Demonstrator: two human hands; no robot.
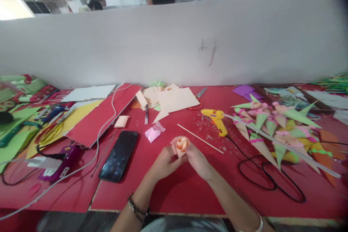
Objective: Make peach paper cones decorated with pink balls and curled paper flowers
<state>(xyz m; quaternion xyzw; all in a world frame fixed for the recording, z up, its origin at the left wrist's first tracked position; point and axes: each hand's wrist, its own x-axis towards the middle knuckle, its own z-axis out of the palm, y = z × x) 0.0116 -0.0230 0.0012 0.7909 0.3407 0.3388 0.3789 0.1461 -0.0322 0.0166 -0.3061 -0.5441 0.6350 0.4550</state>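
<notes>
Between my two hands, above the red table (201,195), is a peach paper flower (182,145) with a rolled, rose-like top. My left hand (169,159) curls round it from the left, its fingers partly behind the flower. From the right, my right hand (196,156) grips the same flower, fingers closed against it. A thin pale stick (200,138) lies just beyond my right hand. Past it rests a yellow glue gun (216,119) with a long clear glue stick in its back. A small bag of pink material (154,132) sits beyond my left hand.
Left of my hands lie a black phone (119,156), a purple power adapter (61,165) and a white cable (108,116). Cream paper sheets (178,100) and scissors (199,98) lie at the back. Several paper cones (272,127) are heaped right, near a looping black cord (261,166).
</notes>
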